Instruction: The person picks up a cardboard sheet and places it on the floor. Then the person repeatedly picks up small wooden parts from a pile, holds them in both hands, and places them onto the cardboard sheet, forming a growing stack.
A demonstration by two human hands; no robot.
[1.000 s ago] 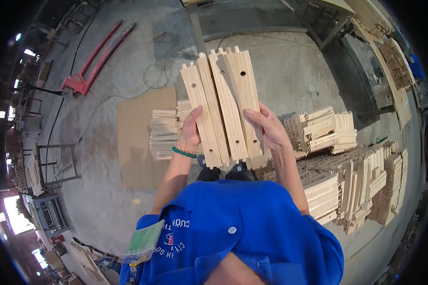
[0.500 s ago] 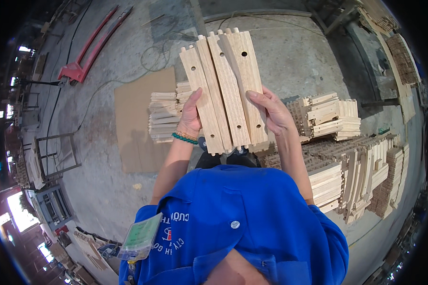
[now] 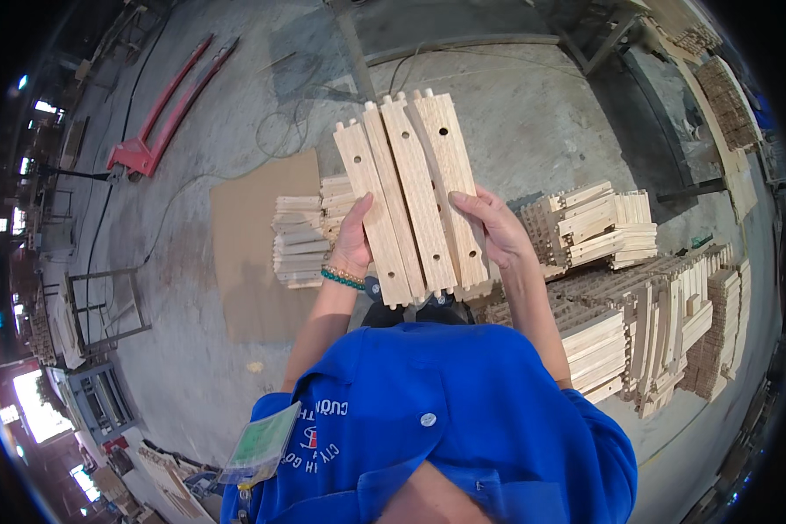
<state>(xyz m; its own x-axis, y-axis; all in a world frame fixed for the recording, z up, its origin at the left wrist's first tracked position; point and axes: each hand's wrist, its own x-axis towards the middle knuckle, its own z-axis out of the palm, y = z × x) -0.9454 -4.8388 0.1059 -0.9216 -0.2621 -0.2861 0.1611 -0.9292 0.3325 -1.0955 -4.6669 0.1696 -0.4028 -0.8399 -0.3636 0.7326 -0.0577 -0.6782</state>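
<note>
Between my two hands I hold a bundle of pale wooden slats (image 3: 410, 192), side by side with their long edges running away from me. Dowel pegs stick out of their ends, and round holes are drilled near the ends of several faces. My left hand (image 3: 353, 237), with beaded bracelets at the wrist, grips the left outer slat, its thumb on the edge. My right hand (image 3: 496, 229) closes on the right outer slat, thumb lying on its face. The fingers of both hands are partly hidden under the wood. One dark gap shows between the middle slats.
A stack of slats (image 3: 299, 244) lies on a brown cardboard sheet (image 3: 258, 306) beyond my left forearm. Larger stacks of slats (image 3: 596, 349) spread over the floor at my right. A red pallet jack (image 3: 135, 155) stands far left; a thin cable loops across the concrete.
The bundle of slats and both hands have come lower in the view, nearer my body, and the slats' far ends look tipped slightly down. Both hands keep their hold.
</note>
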